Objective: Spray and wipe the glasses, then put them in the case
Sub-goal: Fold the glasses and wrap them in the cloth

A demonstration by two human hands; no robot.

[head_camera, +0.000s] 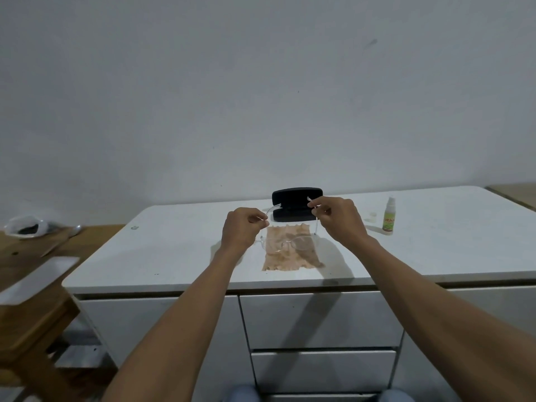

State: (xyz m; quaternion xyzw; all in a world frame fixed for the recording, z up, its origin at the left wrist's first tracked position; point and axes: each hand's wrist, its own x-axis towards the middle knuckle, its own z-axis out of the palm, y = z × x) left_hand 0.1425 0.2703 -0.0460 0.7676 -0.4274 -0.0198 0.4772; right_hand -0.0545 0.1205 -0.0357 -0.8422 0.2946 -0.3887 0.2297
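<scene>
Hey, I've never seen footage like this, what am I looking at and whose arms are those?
There is no machine here: a camera worn on a person's head looks down at their own arms. On the white cabinet top lie a peach cleaning cloth, an open black case and a small spray bottle. The left hand and the right hand each pinch one temple arm of the clear glasses, holding them just above the cloth.
</scene>
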